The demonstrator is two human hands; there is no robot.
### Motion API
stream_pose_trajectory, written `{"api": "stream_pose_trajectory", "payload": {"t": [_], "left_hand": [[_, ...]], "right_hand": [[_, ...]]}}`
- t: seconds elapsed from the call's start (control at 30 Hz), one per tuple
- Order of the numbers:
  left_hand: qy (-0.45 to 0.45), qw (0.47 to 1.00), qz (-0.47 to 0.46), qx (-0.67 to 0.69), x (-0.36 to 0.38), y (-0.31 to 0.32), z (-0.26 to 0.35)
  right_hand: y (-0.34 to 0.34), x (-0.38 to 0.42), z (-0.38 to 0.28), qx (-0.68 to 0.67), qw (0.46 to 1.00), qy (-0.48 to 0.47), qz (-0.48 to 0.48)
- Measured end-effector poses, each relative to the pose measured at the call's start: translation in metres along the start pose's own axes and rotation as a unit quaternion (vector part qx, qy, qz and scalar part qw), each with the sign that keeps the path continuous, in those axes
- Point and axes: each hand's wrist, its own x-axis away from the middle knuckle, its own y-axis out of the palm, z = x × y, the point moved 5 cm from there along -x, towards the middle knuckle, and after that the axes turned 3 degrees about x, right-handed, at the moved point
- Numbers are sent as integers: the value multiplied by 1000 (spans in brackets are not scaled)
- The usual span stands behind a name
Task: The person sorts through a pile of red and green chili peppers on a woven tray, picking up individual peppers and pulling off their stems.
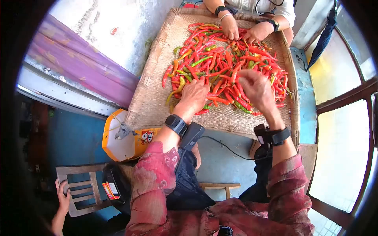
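A heap of mostly red chili peppers (226,72), with some green and yellow ones mixed in, lies in a large woven tray (151,92). My left hand (193,96) rests on the near left side of the heap. Its fingers bend down among the peppers, and what lies under the fingertips is hidden. Over the right part of the heap, my right hand (258,91) is raised slightly, its fingers curled in toward the thumb and a little blurred. Whatever it may hold cannot be made out.
Across the tray, another person's two hands (243,33) work in the peppers. A yellow and white container (118,135) stands below the tray's left corner. At lower left, a third hand (63,194) touches a wooden chair (80,188). A dark umbrella (323,37) hangs at right.
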Motion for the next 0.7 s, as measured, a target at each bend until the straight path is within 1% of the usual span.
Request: {"api": "stream_pose_trajectory", "payload": {"t": [0.07,0.13,0.17,0.2,0.27,0.3,0.33,0.37,0.4,0.43,0.47,0.53,0.57,0.6,0.63,0.67,0.7], "left_hand": [[-10,1000,-5,7,-5,-3,-3],[-35,999,-4,8,-5,-15,-3],[-63,997,18,32,-4,-23,-4],[-65,995,43,62,-3,-28,-10],[-115,980,84,138,0,-35,-21],[-112,980,87,137,0,-42,-19],[-116,971,66,198,1,-45,-17],[-119,958,43,258,3,-46,-15],[-115,958,44,259,2,-46,-12],[-116,948,21,294,0,-42,-9],[-118,937,-3,329,-1,-39,-4],[-111,942,4,316,-2,-43,6],[-91,947,4,310,-2,-42,10],[-73,950,3,305,-1,-40,13],[-73,937,-11,342,0,-35,13],[-73,936,-12,343,0,-35,13],[-67,939,-35,335,0,-36,14]], "right_hand": [[3,5,-11,19,997,62,-44],[6,7,-9,22,997,55,-53],[7,8,-7,25,997,46,-59],[9,11,-4,28,997,48,-55],[12,11,-3,22,998,34,-56],[12,12,-6,15,996,52,-73],[16,11,-8,15,996,52,-69],[17,11,-11,35,999,19,-33],[16,10,-14,57,998,-14,4],[16,9,-17,99,994,-50,-8],[16,9,-18,101,993,-53,-4],[21,11,-14,-57,996,56,-26],[22,9,-10,-51,995,80,-28],[23,6,-6,-52,995,85,-30],[28,6,5,-143,975,158,-59],[33,6,12,-231,943,225,-84],[31,6,10,-254,935,237,-74]]}}
